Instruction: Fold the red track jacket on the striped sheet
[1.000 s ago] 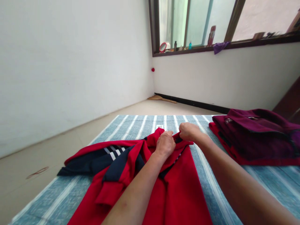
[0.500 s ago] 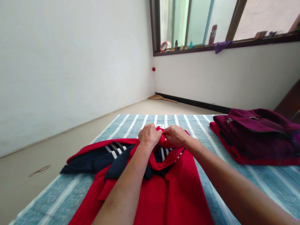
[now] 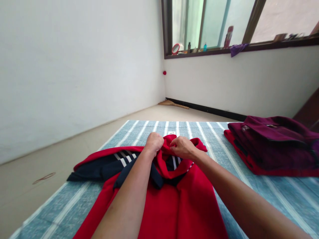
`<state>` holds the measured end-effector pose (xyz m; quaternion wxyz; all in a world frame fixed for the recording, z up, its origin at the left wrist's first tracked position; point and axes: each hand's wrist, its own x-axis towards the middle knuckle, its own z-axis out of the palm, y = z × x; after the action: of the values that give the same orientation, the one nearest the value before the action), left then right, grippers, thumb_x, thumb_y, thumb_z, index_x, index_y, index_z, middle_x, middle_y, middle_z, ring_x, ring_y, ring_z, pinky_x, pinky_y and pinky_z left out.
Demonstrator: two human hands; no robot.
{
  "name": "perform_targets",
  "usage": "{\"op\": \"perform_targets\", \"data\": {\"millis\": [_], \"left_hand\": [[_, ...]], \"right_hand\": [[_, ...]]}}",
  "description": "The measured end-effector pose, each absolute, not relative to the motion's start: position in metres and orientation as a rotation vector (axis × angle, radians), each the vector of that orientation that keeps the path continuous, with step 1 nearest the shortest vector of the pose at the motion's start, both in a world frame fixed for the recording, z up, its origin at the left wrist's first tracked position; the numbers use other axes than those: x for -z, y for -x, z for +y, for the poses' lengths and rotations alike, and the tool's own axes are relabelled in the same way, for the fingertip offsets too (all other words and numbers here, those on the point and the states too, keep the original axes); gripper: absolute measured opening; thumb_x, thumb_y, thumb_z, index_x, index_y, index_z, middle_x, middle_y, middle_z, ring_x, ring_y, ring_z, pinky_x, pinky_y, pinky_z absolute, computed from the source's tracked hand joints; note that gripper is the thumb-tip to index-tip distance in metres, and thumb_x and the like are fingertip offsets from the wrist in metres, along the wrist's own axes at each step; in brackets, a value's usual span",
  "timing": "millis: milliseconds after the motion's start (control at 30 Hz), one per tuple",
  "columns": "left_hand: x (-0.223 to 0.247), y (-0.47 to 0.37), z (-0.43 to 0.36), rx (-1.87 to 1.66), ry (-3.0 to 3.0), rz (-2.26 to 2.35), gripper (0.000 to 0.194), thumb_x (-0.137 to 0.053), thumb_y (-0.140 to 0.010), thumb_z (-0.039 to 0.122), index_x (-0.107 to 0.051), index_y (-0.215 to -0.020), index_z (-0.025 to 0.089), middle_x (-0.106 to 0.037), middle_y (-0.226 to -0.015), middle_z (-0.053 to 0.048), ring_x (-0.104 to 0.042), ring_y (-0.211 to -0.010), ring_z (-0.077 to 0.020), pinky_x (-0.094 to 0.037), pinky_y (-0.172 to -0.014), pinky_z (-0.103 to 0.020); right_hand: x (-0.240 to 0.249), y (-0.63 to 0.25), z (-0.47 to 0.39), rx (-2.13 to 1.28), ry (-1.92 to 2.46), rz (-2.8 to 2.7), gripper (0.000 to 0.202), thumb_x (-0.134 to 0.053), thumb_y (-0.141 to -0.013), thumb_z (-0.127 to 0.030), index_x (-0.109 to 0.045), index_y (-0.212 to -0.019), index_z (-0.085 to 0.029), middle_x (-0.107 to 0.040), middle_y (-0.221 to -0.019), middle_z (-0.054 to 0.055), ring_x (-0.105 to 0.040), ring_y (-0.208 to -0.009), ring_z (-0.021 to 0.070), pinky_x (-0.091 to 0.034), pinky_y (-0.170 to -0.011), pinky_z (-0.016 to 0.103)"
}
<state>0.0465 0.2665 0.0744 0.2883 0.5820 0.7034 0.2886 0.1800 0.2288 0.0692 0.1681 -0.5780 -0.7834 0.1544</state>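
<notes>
A red and navy jacket [image 3: 171,202] with white stripes lies spread in front of me, its body toward me and its collar end at the far side. My left hand [image 3: 154,143] is closed on the red cloth at the left of the collar. Close by on the right, my right hand [image 3: 182,147] pinches the red cloth at the collar's other side. One navy sleeve [image 3: 107,164] with white stripes stretches out to the left. My forearms hide part of the jacket's front.
The jacket rests on a blue and white striped sheet [image 3: 59,209]. To the right sits a stack of folded maroon and red clothes [image 3: 271,146]. A broom [image 3: 171,104] lies on the floor by the far corner. Small bottles and a mirror [image 3: 175,48] stand on the windowsill.
My hands have moved apart at the collar, the left one shifting left. More red cloth shows between them, and a red fold now stands out beyond my right hand.
</notes>
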Motion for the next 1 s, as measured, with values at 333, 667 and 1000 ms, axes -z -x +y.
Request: {"op": "perform_targets", "data": {"millis": [333, 667, 1000], "left_hand": [[-0.063, -0.036, 0.275, -0.997, -0.865, 1.516, 0.008, -0.057, -0.076, 0.009, -0.058, -0.069, 0.010, -0.055, -0.050, 0.001, -0.056, -0.044, -0.0131, -0.051, -0.048, -0.029], [-0.046, -0.046, 0.280, -1.319, -0.756, 1.421, 0.013, -0.063, -0.059, 0.009, -0.052, -0.054, 0.015, -0.050, -0.038, 0.003, -0.048, -0.032, -0.0110, -0.041, -0.037, -0.022], [-0.045, -0.041, 0.282, -1.233, -0.745, 1.430, 0.010, -0.064, -0.056, 0.007, -0.059, -0.062, 0.012, -0.057, -0.043, -0.001, -0.057, -0.039, -0.0172, -0.046, -0.040, -0.026]], "right_hand": [[-0.065, -0.175, 0.234, -0.449, 1.719, -2.221, 0.022, -0.055, -0.077, -0.034, -0.070, -0.072, -0.019, -0.061, -0.060, 0.000, -0.050, -0.054, 0.0117, -0.027, -0.048, 0.023], [-0.056, -0.173, 0.215, -0.192, 1.515, -2.302, 0.017, -0.049, -0.075, -0.018, -0.066, -0.075, -0.020, -0.065, -0.073, 0.001, -0.054, -0.066, 0.0140, -0.024, -0.055, 0.026], [-0.063, -0.176, 0.209, -0.363, 1.337, -2.307, 0.014, -0.056, -0.079, -0.027, -0.066, -0.072, -0.020, -0.064, -0.067, 0.000, -0.053, -0.064, 0.0128, -0.032, -0.058, 0.023]]}}
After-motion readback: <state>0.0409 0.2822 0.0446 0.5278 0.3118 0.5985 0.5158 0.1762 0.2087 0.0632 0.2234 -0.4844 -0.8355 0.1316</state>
